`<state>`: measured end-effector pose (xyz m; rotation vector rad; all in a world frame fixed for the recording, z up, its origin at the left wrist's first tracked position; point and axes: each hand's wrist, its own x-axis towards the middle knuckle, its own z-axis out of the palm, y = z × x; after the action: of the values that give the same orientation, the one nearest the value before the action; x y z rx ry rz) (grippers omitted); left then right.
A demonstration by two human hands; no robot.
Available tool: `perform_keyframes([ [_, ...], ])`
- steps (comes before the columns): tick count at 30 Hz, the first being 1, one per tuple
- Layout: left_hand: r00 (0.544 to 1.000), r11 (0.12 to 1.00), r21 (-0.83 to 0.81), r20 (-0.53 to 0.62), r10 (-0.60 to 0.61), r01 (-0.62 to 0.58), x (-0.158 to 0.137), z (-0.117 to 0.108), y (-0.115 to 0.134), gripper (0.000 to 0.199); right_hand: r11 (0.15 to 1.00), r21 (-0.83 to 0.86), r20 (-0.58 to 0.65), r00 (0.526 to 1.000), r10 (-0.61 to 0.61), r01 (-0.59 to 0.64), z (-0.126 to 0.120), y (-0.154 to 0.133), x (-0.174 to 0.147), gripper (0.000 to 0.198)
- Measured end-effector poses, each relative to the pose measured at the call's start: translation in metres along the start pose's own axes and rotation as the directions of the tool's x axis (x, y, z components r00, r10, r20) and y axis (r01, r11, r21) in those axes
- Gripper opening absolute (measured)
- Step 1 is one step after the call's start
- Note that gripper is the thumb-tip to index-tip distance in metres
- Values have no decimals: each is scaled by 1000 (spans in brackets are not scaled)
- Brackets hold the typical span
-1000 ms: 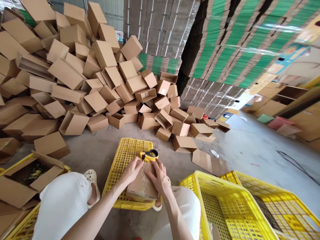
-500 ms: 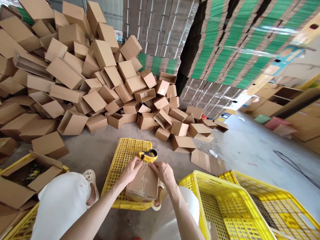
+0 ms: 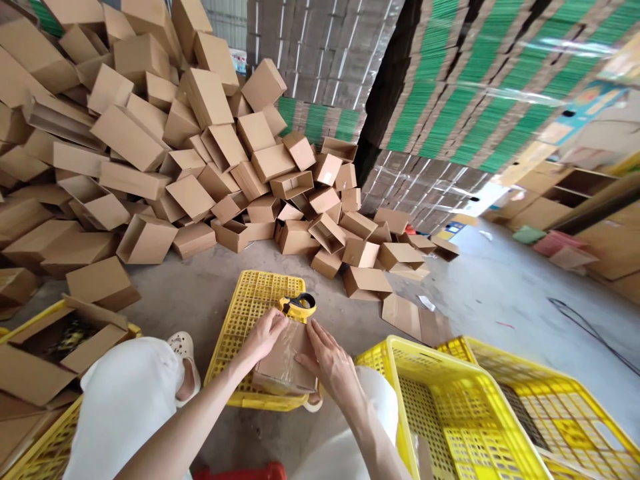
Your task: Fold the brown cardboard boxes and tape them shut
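A taped box point(image 3: 283, 363) sits on the near end of a yellow crate point(image 3: 260, 287). The right hand point(image 3: 334, 363) rests along the box's right edge, fingers spread and nearly straight. The left hand point(image 3: 265, 337) is at the far left corner, fingers bunched near the tape dispenser point(image 3: 298, 307); I can't tell whether they grip anything. Ahead, loose boxes point(image 3: 131, 139) lie heaped on the floor point(image 3: 480, 293).
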<state>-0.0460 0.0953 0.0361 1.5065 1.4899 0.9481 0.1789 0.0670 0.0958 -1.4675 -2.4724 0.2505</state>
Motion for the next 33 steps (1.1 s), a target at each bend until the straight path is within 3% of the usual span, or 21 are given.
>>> perform_keyframes([
  [9, 1000, 1000, -14, -8, 15, -15, -4, -1, 5, 33, 1000, 1, 21, 1000, -15, 15, 5, -5, -42, 77],
  [11, 1000, 1000, -13, -11, 23, -24, -4, -2, 6, 33, 1000, 1, -6, 1000, -11, 11, 1, -8, -39, 66],
  [15, 1000, 999, -17, -2, 31, -31, -4, -3, 7, 33, 995, -67, -101, 993, 67, -74, -8, -16, -9, 22],
  [18, 1000, 1000, -15, 1, 17, -17, -2, -3, 5, 32, 984, -127, -151, 983, 103, -123, -11, -24, 13, 18],
  [21, 1000, 1000, -9, 2, 15, -15, 0, -1, 2, 33, 990, -102, -135, 987, 83, -97, -7, -26, 8, 15],
  [23, 1000, 1000, -3, -2, 15, -15, 1, -1, 0, 34, 998, -19, -93, 994, 64, -66, -1, -20, -8, 25],
  [28, 1000, 1000, 20, -7, 22, -22, 0, 1, 2, 37, 928, 370, 5, 999, 51, -49, 26, 2, -34, 83],
  [31, 998, 998, 46, -47, 40, -37, -5, 5, -1, 40, 860, 498, -32, 988, 150, -115, 41, 2, -17, 94],
  [33, 995, 998, 47, -87, 51, -47, -12, 8, -7, 44, 834, 529, -95, 966, 242, -157, 47, -5, 2, 84],
])
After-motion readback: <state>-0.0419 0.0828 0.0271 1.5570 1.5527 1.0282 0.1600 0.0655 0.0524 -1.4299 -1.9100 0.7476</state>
